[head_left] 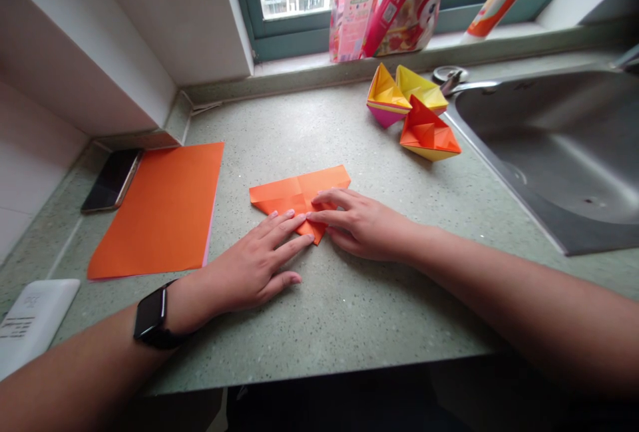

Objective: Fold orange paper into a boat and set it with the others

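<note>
Speckled pale-green stone countertop [389,312], teal-framed window [294,38] behind it. Folded bright-orange paper piece [294,191] lies flat on the countertop, under the fingertips of both hands — wide band at the far side, tapering to a point at the near side, crease down the middle.

Left hand [262,262]: palm down at the folded piece's near left, fingers loosely spread, fingertips on its near edge, thumb apart from it. Black smartwatch [151,312] on that wrist. Right hand [367,222]: at its right side, fingers bent, fingertips on the paper; cannot tell if anything is pinched.

Left of the folded piece: large flat orange paper sheet [160,212]; beyond that, dark-screened phone [112,180]; nearer the person, white rounded slab [37,322].

Beyond it to the right — yellow-and-magenta paper boat [388,96], plain yellow paper boat [422,89], red-orange paper boat with yellow base [430,136], bunched. Well right of it: stainless-steel sink [564,159].
</note>
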`<state>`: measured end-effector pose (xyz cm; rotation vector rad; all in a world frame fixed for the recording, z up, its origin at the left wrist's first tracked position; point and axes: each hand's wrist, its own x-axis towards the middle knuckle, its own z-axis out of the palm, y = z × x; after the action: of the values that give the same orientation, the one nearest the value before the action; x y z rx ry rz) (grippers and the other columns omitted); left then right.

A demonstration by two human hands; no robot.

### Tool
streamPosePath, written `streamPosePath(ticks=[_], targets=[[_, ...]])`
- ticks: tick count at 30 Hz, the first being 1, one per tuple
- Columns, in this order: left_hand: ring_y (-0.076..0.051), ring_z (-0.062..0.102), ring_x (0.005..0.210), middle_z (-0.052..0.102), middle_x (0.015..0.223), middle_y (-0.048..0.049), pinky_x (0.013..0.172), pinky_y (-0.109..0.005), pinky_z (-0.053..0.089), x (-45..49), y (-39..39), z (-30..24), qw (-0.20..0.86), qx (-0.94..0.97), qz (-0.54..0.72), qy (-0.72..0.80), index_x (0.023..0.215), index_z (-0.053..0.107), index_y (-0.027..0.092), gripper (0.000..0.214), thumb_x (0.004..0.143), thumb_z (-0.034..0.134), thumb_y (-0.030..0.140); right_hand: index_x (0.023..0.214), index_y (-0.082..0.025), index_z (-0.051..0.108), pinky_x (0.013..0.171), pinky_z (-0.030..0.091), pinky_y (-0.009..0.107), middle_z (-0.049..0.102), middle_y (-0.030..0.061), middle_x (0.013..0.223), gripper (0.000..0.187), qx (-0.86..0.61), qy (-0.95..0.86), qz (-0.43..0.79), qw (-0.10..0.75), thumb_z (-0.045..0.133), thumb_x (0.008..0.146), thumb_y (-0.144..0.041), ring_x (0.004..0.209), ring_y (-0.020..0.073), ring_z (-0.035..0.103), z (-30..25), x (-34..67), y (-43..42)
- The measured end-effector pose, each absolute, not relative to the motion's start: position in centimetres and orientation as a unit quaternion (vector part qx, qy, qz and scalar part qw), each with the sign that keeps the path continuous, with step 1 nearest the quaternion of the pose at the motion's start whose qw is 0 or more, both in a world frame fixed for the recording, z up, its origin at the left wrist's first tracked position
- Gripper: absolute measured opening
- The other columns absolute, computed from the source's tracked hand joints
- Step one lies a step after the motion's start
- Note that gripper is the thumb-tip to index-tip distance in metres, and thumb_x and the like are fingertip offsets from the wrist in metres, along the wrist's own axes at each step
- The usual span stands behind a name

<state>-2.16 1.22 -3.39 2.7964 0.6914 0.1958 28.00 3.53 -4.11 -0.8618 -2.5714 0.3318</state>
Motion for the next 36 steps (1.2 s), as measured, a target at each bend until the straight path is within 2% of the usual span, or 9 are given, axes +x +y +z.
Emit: streamPosePath(ticks=[5, 10, 15, 20, 25, 32, 36], targets=[[-0.043, 0.036, 0.163, 0.041, 0.174, -0.0224, 0.129, -0.068, 0.040, -2.10, 1.19, -3.26, 0.087, 0.968, 0.068, 0.224, 0.164, 0.051, 0.019, 0.059, 0.115, 0.047, 0.051, 0.138, -0.020, 0.075, 0.104, 0.062, 0.050, 0.070, 0.0168, 0.136, 0.037, -0.307, -0.921, 0.117, 0.209, 0.058, 0.105, -0.020, 0.123, 0.0282, 0.070, -4.02, 27.92, 3.47], [-0.038, 0.049, 0.152, 0.055, 0.163, -0.0174, 0.131, -0.060, 0.041, -1.77, 0.86, -2.83, 0.039, 0.970, 0.085, 0.224, 0.159, 0.058, 0.019, 0.057, 0.116, 0.043, 0.053, 0.133, -0.022, 0.077, 0.103, 0.063, 0.050, 0.071, 0.0156, 0.135, 0.032, -0.315, -0.918, 0.125, 0.207, 0.060, 0.106, -0.022, 0.119, 0.0278, 0.070, -3.78, 27.69, 3.37], [-0.035, 0.056, 0.142, 0.064, 0.154, -0.0159, 0.127, -0.053, 0.045, -1.66, 0.82, -2.65, 0.031, 0.976, 0.077, 0.202, 0.160, 0.056, 0.014, 0.059, 0.118, 0.039, 0.050, 0.135, -0.020, 0.075, 0.105, 0.062, 0.051, 0.071, 0.0170, 0.135, 0.032, -0.319, -0.914, 0.126, 0.215, 0.060, 0.107, -0.024, 0.122, 0.0296, 0.070, -3.81, 27.50, 3.32], [-0.035, 0.055, 0.141, 0.064, 0.153, -0.0167, 0.126, -0.054, 0.044, -1.62, 0.85, -2.69, 0.031, 0.977, 0.076, 0.198, 0.160, 0.055, 0.012, 0.059, 0.118, 0.039, 0.050, 0.135, -0.017, 0.075, 0.104, 0.062, 0.051, 0.071, 0.0187, 0.133, 0.033, -0.316, -0.916, 0.115, 0.218, 0.055, 0.110, -0.025, 0.119, 0.0299, 0.070, -3.87, 27.36, 3.31], [-0.035, 0.054, 0.142, 0.064, 0.153, -0.0155, 0.128, -0.054, 0.042, -1.48, 0.84, -2.61, 0.047, 0.975, 0.073, 0.206, 0.162, 0.054, 0.017, 0.057, 0.117, 0.039, 0.049, 0.134, -0.017, 0.075, 0.104, 0.062, 0.053, 0.072, 0.0193, 0.132, 0.033, -0.318, -0.916, 0.113, 0.217, 0.054, 0.109, -0.023, 0.118, 0.0305, 0.070, -3.77, 27.24, 3.26], [-0.035, 0.054, 0.143, 0.064, 0.152, -0.0154, 0.129, -0.056, 0.041, -1.31, 0.68, -2.48, 0.060, 0.969, 0.077, 0.225, 0.162, 0.056, 0.020, 0.056, 0.116, 0.042, 0.051, 0.138, -0.024, 0.073, 0.109, 0.059, 0.055, 0.071, 0.0156, 0.134, 0.034, -0.335, -0.909, 0.140, 0.205, 0.064, 0.105, -0.028, 0.123, 0.0310, 0.068, -3.64, 27.18, 3.10], [-0.036, 0.052, 0.146, 0.062, 0.154, -0.0155, 0.132, -0.061, 0.036, -1.31, 0.46, -2.60, 0.063, 0.964, 0.075, 0.247, 0.162, 0.057, 0.022, 0.055, 0.115, 0.047, 0.049, 0.145, -0.021, 0.067, 0.111, 0.058, 0.056, 0.071, 0.0172, 0.135, 0.042, -0.332, -0.912, 0.136, 0.201, 0.066, 0.104, -0.031, 0.125, 0.0321, 0.067, -3.66, 27.23, 3.08]])
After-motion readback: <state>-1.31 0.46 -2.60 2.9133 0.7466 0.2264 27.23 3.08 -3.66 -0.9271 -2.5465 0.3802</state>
